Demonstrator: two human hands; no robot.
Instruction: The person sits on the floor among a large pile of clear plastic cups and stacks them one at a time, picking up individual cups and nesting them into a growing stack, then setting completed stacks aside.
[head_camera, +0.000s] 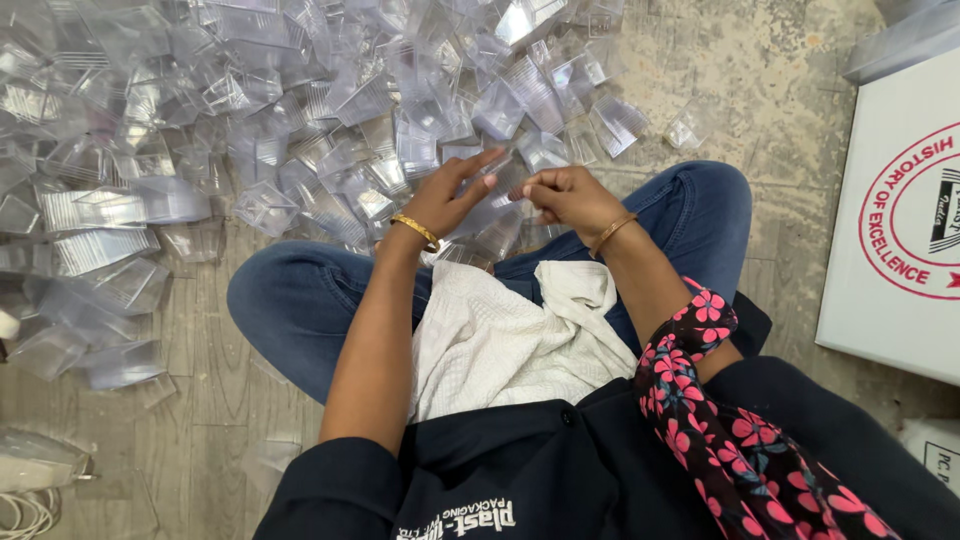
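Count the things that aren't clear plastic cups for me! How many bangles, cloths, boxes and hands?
Gold bangles: 2, one by the left hand, one by the right hand
White cloth on the lap: 1
White box with a red round print: 1
Hands: 2
Total: 6

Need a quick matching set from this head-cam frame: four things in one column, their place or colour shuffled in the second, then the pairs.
1. white cloth
2. gold bangle
3. white box
4. clear plastic containers

a. heaped on the floor, upper left
b. on the lap
c. on the left hand wrist
d. at the right edge, red round print

Pairs: 1-b, 2-c, 3-d, 4-a
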